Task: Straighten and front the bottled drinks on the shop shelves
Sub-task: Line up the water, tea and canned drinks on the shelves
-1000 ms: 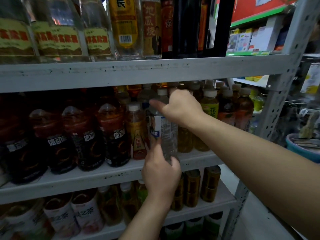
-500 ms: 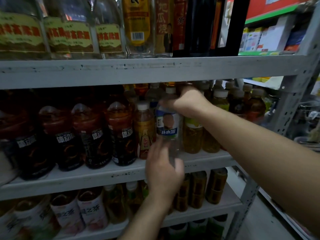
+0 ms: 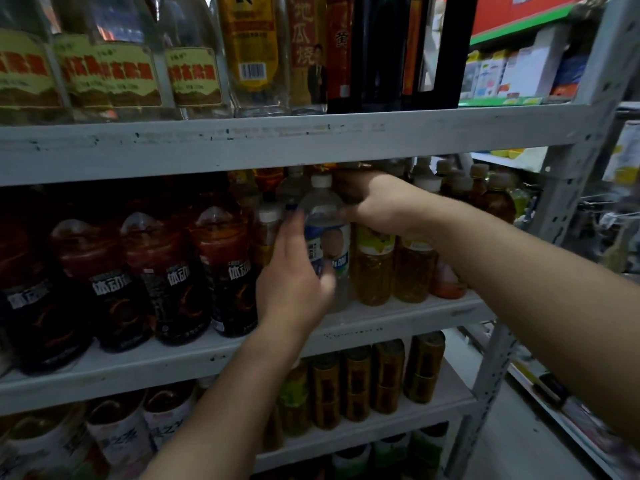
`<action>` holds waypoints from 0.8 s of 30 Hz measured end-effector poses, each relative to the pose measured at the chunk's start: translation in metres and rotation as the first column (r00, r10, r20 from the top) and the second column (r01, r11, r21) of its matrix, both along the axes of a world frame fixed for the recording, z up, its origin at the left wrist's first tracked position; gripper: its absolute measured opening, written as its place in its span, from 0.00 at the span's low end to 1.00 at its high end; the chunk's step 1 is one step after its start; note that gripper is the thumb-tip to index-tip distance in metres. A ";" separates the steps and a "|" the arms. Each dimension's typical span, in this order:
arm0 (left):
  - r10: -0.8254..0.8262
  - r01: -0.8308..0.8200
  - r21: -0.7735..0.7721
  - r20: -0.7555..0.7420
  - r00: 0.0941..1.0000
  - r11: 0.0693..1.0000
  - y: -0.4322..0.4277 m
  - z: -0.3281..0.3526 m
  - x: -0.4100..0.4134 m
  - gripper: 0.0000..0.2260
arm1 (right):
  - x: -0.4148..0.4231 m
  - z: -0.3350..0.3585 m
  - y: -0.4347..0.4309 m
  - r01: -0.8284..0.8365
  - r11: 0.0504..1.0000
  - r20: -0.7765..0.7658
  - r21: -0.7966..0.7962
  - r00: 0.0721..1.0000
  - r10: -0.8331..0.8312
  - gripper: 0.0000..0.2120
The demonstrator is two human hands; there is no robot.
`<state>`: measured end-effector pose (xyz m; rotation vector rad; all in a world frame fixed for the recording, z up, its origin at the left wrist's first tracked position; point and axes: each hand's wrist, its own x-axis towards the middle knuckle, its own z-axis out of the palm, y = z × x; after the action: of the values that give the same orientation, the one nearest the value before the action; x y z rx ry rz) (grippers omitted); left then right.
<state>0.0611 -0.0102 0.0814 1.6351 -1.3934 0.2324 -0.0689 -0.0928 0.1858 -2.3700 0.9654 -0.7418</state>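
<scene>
A clear water bottle point(image 3: 329, 237) with a white cap and a blue-and-white label stands at the front of the middle shelf point(image 3: 398, 322). My left hand point(image 3: 294, 285) grips it from the left, fingers up its side and thumb across the lower front. My right hand point(image 3: 375, 202) is curled over the top of a yellow tea bottle point(image 3: 374, 268) with a green label just to the right, its thumb touching the water bottle's shoulder. A second yellow tea bottle point(image 3: 414, 268) stands beside it. The tea bottle's cap is hidden under my hand.
Large dark red drink bottles point(image 3: 221, 268) fill the left of the middle shelf. Brown-capped tea bottles point(image 3: 491, 199) stand at its right end. Glass liquor bottles point(image 3: 194, 71) line the upper shelf just above my hands. Gold cans point(image 3: 356, 382) sit on the shelf below. A perforated upright point(image 3: 568, 168) bounds the right.
My left hand has slid up the water bottle from its base to the label, and the label now faces differently. My right hand moved from the water bottle onto the tea bottle's top.
</scene>
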 end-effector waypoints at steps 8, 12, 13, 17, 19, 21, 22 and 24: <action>-0.052 0.055 0.177 -0.022 0.998 0.983 -0.017 0.051 0.004 0.27 | -0.051 -0.024 -0.014 0.278 0.952 0.320 -0.130 0.920 -0.225 0.19; -0.049 0.046 0.136 0.018 0.999 0.990 -0.016 0.051 0.006 0.18 | -0.040 -0.023 -0.024 0.191 0.978 0.249 0.085 0.946 -0.206 0.15; -0.045 0.040 0.117 0.037 0.998 0.992 -0.016 0.049 0.006 0.17 | -0.037 -0.022 -0.025 0.182 0.980 0.236 0.079 0.952 -0.195 0.12; -0.024 0.020 0.049 0.076 0.997 0.999 -0.015 0.044 0.009 0.16 | -0.026 -0.015 -0.028 0.246 0.969 0.248 0.016 0.938 -0.242 0.10; -0.009 0.006 0.027 0.090 0.996 1.000 -0.016 0.042 0.010 0.17 | -0.024 -0.015 -0.028 0.281 0.960 0.235 -0.015 0.934 -0.270 0.12; -0.016 0.014 0.027 0.100 0.995 1.000 -0.016 0.041 0.011 0.17 | -0.026 -0.016 -0.028 0.259 0.966 0.263 0.009 0.931 -0.252 0.13; -0.027 0.024 0.031 0.101 0.995 0.999 -0.015 0.041 0.012 0.17 | -0.027 -0.017 -0.028 0.240 0.971 0.281 0.027 0.930 -0.237 0.13; -0.050 0.046 0.039 0.109 0.993 0.998 -0.015 0.042 0.015 0.18 | -0.029 -0.018 -0.027 0.218 0.975 0.286 0.035 0.933 -0.218 0.12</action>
<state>0.0759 -0.0252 0.1235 1.6374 -1.5261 0.2741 -0.0980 -0.1203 0.1679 -2.0937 1.1079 -1.1337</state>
